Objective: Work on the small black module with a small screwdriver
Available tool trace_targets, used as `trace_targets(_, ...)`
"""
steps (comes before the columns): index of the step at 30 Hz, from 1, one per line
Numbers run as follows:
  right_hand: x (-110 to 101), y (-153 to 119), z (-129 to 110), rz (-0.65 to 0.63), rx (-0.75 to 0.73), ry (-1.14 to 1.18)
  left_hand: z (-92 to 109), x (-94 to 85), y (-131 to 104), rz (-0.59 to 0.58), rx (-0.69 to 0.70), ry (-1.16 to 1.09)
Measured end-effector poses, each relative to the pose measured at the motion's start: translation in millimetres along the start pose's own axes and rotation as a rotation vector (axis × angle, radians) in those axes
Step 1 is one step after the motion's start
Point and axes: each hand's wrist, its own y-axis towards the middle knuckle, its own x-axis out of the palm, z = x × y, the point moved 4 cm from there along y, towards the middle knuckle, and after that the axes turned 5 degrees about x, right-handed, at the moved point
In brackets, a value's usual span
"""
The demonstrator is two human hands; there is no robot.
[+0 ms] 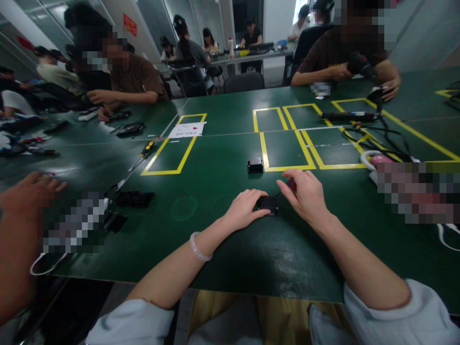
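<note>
My left hand (pixel 246 208) is closed on a small black box-shaped part (pixel 269 205), fingers along its far side and thumb along its near side, holding it on the green table. In my right hand (pixel 307 194) is a screwdriver with a dark red handle (pixel 290 183), gripped between thumb and fingers. Its thin shaft slants down to the right far corner of the black part; whether the tip touches it is too small to tell. A second black part (pixel 255 165) stands on the table just beyond my hands.
Yellow tape frames (pixel 287 168) mark the green table (pixel 230 258). To the left lie a yellow-black screwdriver (pixel 147 149), black pieces (pixel 134 198) and a co-worker's arm (pixel 21 211). On the right are a black corded tool (pixel 350 116) and a tape roll (pixel 370 160). Co-workers sit opposite.
</note>
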Motion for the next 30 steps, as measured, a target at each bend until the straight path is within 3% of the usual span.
trace_targets(30, 1.9, -0.2, 0.4, 0.000, 0.012, 0.003, 1.0, -1.3, -0.2, -0.011, -0.003, -0.003)
